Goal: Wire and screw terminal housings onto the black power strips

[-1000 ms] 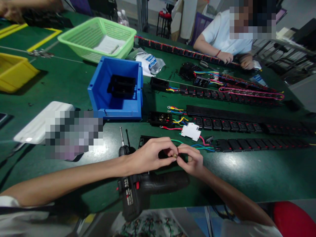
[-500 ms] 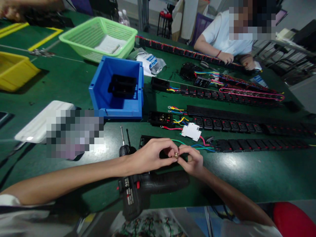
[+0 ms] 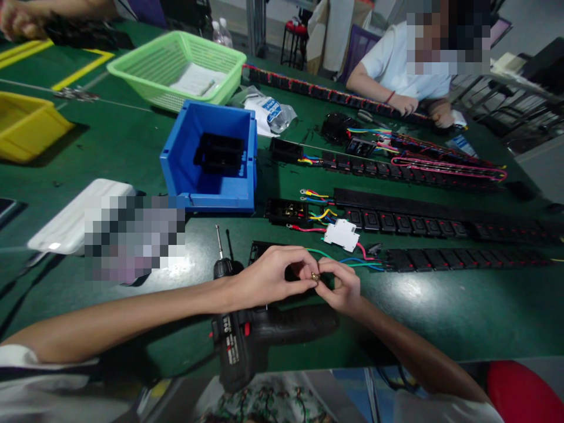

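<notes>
My left hand (image 3: 282, 275) and my right hand (image 3: 342, 285) meet fingertip to fingertip over the table's near side. Pinched between them is a small brass-coloured metal piece (image 3: 314, 277), too small to make out its exact kind. Below my left wrist lies a black cordless screwdriver (image 3: 233, 349), its long bit pointing away from me. Partly hidden behind my left hand is a black housing (image 3: 259, 249), with green and blue wires (image 3: 359, 262) running right. Just beyond my hands lie a white circuit breaker (image 3: 342, 235) and a black box with brass terminals (image 3: 286, 211).
Black socket strips (image 3: 405, 224) stretch away to the right. A blue bin (image 3: 211, 203) holding black boxes stands beyond my left arm, with a green basket (image 3: 132, 73) behind it. A white power bank (image 3: 81, 214) lies left. A co-worker's hands (image 3: 403, 104) are across the table.
Both hands keep nearly the same place, still pinching the brass piece. My right hand's fingers have shifted very slightly left.
</notes>
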`<state>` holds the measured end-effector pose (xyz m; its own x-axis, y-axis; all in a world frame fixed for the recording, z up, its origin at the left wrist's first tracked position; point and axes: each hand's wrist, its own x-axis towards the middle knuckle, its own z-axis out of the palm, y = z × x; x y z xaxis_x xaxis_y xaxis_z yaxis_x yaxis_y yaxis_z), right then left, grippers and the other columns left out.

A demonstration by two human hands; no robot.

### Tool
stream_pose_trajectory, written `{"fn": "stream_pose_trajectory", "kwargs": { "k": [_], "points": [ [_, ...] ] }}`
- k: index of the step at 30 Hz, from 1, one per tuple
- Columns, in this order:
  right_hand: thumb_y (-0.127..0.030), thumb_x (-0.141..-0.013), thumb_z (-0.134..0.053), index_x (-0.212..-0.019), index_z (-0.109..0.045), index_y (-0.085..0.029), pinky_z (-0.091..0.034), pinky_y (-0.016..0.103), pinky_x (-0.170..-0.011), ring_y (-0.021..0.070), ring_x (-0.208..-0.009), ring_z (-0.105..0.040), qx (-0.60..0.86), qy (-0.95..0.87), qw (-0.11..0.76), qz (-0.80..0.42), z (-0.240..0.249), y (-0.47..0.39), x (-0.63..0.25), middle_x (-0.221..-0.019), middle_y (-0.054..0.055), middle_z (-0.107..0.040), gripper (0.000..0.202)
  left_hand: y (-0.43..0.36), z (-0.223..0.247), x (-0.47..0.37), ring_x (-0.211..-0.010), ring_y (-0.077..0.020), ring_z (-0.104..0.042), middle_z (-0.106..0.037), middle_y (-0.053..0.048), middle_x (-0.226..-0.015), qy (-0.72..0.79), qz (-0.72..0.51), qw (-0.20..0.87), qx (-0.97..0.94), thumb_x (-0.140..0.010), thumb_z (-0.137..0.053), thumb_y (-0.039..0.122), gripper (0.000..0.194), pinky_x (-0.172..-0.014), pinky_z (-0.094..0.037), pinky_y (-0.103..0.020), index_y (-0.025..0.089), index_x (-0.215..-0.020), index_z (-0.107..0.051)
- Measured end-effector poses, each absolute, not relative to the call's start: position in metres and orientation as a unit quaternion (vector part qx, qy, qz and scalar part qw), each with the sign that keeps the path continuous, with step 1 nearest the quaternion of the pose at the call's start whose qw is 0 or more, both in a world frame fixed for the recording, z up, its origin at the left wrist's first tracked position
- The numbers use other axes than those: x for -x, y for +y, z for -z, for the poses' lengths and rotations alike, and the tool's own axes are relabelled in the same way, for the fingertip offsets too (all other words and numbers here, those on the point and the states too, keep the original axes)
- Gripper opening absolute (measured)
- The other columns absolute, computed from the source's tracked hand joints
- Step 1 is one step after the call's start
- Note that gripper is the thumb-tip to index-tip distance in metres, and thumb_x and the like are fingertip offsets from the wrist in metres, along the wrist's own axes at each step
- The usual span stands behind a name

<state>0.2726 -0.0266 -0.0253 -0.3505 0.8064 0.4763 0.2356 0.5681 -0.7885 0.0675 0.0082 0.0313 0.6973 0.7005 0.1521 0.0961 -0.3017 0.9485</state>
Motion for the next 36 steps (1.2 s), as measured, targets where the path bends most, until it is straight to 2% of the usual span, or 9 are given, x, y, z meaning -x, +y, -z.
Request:
{"fn": "stream_pose_trajectory", "kwargs": {
  "k": [4,15,36],
  "points": [
    [-0.009,-0.081,-0.062,-0.097,-0.060,-0.020,-0.052,0.028,-0.068,0.0152,-0.075,-0.063,0.333,-0.757,0.470,-0.309,0.0229,-0.0261,-0.2722,-0.082,0.004,-0.065,0.021,0.0095,-0.0320,-0.0679,-0.074,-0.0100,-0.057,-0.061,-0.001,-0.083,0.265,-0.286,0.544,-0.744,-0.085,-0.065,0.024,0.012,-0.070,-0.047,-0.022,0.015,-0.092,-0.064],
    [-0.012,-0.085,-0.058,-0.098,-0.061,-0.020,-0.052,0.029,-0.065,0.0160,-0.073,-0.063,0.339,-0.749,0.478,-0.309,0.0204,-0.0267,-0.2736,-0.081,0.005,-0.066,0.016,0.0113,-0.0297,-0.0678,-0.074,-0.0103,-0.058,-0.061,-0.001,-0.085,0.260,-0.292,0.550,-0.738,-0.086,-0.064,0.025,0.011,-0.070,-0.047,-0.023,0.015,-0.092,-0.064],
    [-0.006,-0.082,-0.060,-0.099,-0.063,-0.019,-0.053,0.029,-0.067,0.0157,-0.075,-0.063,0.331,-0.750,0.494,-0.290,0.0203,-0.0266,-0.2730,-0.083,0.005,-0.066,0.021,0.0094,-0.0332,-0.0674,-0.077,-0.0097,-0.058,-0.061,-0.001,-0.087,0.265,-0.294,0.526,-0.753,-0.086,-0.061,0.021,0.010,-0.073,-0.047,-0.022,0.014,-0.093,-0.063]
  ]
}}
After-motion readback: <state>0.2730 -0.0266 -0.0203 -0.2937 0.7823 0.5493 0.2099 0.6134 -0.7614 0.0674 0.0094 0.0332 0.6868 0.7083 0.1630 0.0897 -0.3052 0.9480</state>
